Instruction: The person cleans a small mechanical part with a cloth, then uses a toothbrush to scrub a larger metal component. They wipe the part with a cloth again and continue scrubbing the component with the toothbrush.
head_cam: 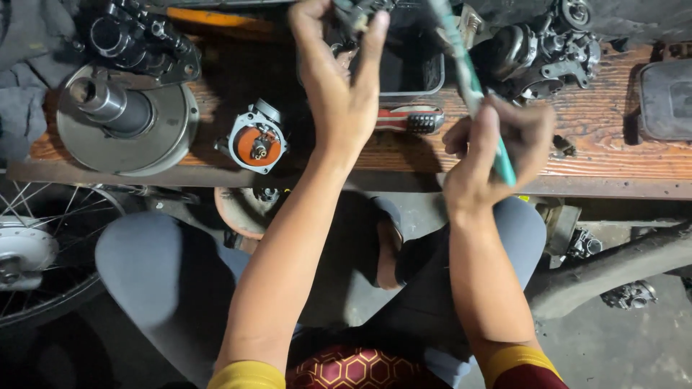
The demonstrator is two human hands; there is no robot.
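My left hand [339, 79] is raised over the wooden bench [598, 137] and grips a small dark metal part [355, 13] between thumb and fingers at the frame's top edge. My right hand [490, 144] is closed around the handle of a teal toothbrush-like brush [468, 79]; its shaft slants up and left toward the part, and the brush end is blurred. Below both hands a red and grey wire brush [409, 119] lies flat on the bench. My knees in grey trousers show under the bench edge.
A round metal clutch drum [122, 115] and a dark engine piece [140, 36] sit at the left. An orange-centred small unit [256, 140] lies near the front edge. A dark tray [412, 68], an engine assembly [540, 50], a black lid [667, 97] and a spoked wheel [36, 245] surround me.
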